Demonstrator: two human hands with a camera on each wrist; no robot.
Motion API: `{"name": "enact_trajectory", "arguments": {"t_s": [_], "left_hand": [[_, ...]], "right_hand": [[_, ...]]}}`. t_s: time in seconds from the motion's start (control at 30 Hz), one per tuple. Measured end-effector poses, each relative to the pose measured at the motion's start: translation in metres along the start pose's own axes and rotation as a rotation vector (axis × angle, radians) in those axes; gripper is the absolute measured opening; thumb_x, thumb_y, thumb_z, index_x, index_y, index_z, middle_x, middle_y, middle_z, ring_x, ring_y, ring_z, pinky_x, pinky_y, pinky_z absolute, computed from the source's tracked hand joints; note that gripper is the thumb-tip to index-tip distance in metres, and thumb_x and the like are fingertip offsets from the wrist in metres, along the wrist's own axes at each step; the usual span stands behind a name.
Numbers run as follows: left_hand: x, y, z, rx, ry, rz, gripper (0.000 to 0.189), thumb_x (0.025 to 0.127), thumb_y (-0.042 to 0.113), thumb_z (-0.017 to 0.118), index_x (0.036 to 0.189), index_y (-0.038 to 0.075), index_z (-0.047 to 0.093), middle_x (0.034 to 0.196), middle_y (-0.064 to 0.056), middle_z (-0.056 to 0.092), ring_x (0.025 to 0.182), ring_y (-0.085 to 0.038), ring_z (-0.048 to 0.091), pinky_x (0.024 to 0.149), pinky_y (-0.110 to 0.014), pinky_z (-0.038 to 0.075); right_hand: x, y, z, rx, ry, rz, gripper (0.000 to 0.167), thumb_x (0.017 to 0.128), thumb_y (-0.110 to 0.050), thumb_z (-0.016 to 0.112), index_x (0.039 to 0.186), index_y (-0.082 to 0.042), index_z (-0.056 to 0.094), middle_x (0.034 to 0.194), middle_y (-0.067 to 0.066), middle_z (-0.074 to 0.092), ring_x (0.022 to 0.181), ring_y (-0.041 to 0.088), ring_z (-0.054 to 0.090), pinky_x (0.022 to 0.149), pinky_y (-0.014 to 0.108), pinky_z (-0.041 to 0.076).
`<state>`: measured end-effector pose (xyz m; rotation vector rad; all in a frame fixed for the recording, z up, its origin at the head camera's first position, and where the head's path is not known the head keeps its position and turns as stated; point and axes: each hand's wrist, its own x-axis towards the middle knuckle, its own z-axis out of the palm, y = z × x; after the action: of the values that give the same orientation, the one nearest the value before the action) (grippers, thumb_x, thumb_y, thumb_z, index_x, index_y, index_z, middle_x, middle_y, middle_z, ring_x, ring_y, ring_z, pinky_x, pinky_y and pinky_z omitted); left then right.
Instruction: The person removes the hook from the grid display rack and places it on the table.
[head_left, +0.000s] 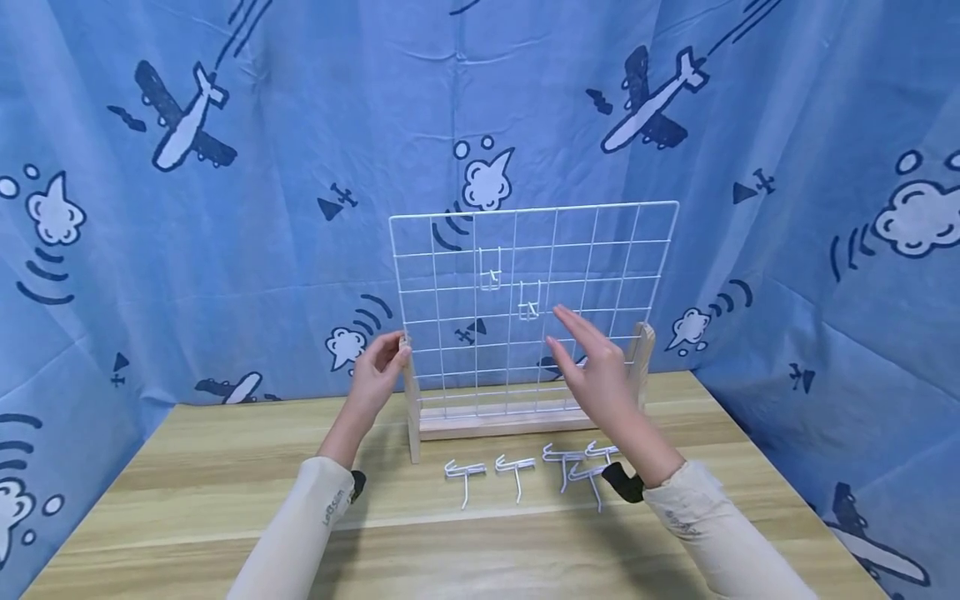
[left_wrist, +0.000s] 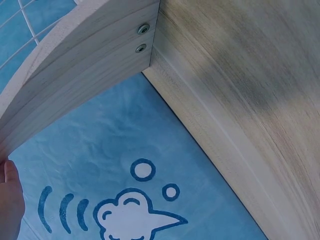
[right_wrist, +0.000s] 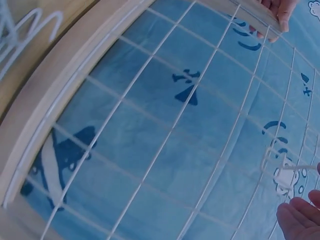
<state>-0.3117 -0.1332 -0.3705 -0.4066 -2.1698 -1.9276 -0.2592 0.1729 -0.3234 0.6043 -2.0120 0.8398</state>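
A white wire grid panel [head_left: 540, 208] stands upright in a wooden stand. My left hand [head_left: 375, 371] grips the top of the stand's left wooden post [head_left: 412, 408], thumb and fingers on either side of it; the left wrist view shows its fingertips at the post's edge [left_wrist: 10, 172]. Two white wire hooks hang on the grid, the upper hook [head_left: 490, 285] left of the lower hook [head_left: 529, 311]. My right hand [head_left: 600, 375] is raised before the grid, fingers extended and thumb apart, just right of the lower hook. A hook's prong [right_wrist: 300, 167] points toward it in the right wrist view.
Several white wire hooks [head_left: 516, 464] lie on the wooden table [head_left: 225, 500] in front of the stand. The right post [head_left: 642, 354] rises behind my right hand. A blue curtain [head_left: 300, 125] with airplanes and clouds surrounds the table's back and sides.
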Motion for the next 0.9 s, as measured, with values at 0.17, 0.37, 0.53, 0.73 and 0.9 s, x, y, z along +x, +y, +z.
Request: {"name": "enact_trajectory", "arguments": {"t_s": [0.17,0.37,0.53,0.73,0.9], "left_hand": [[0.001,-0.001,-0.001,-0.013,-0.002,0.001,0.041,0.099,0.013,0.055,0.135,-0.003,0.047,0.132,-0.023,0.050,0.124,-0.025,0.049,0.098,-0.019,0.043],[0.000,0.000,-0.001,0.010,0.000,0.013,0.041,0.099,0.015,0.056,0.135,-0.001,0.048,0.131,-0.020,0.052,0.122,-0.025,0.050,0.097,-0.019,0.044],[-0.001,-0.001,0.000,0.004,-0.004,0.008,0.042,0.099,0.015,0.055,0.136,-0.002,0.047,0.131,-0.020,0.051,0.123,-0.025,0.050,0.098,-0.020,0.043],[0.000,-0.002,0.000,-0.008,-0.004,0.007,0.042,0.099,0.014,0.055,0.136,-0.003,0.046,0.133,-0.023,0.050,0.123,-0.025,0.050,0.096,-0.017,0.043],[0.001,-0.001,0.000,-0.007,0.006,0.018,0.041,0.099,0.012,0.055,0.135,-0.003,0.047,0.131,-0.023,0.050,0.122,-0.026,0.050,0.094,-0.016,0.044]], "right_hand": [[0.004,-0.009,0.010,0.047,0.016,0.093,0.042,0.090,-0.006,0.068,0.130,0.001,0.058,0.132,0.018,0.057,0.124,0.034,0.052,0.102,0.046,0.043],[0.009,-0.018,0.024,0.091,0.056,0.183,0.036,0.093,-0.010,0.064,0.128,0.002,0.060,0.130,0.019,0.058,0.124,0.032,0.052,0.102,0.045,0.044],[0.010,-0.019,0.036,0.120,0.119,0.217,0.033,0.094,-0.008,0.062,0.125,0.003,0.061,0.129,0.017,0.059,0.123,0.029,0.054,0.102,0.041,0.044],[0.010,-0.018,0.046,0.129,0.180,0.211,0.031,0.094,-0.007,0.062,0.123,0.003,0.063,0.128,0.018,0.060,0.121,0.030,0.055,0.099,0.043,0.046],[0.013,-0.015,0.051,0.113,0.204,0.197,0.029,0.095,-0.008,0.061,0.122,0.003,0.064,0.127,0.018,0.060,0.120,0.030,0.055,0.100,0.044,0.045]]}}
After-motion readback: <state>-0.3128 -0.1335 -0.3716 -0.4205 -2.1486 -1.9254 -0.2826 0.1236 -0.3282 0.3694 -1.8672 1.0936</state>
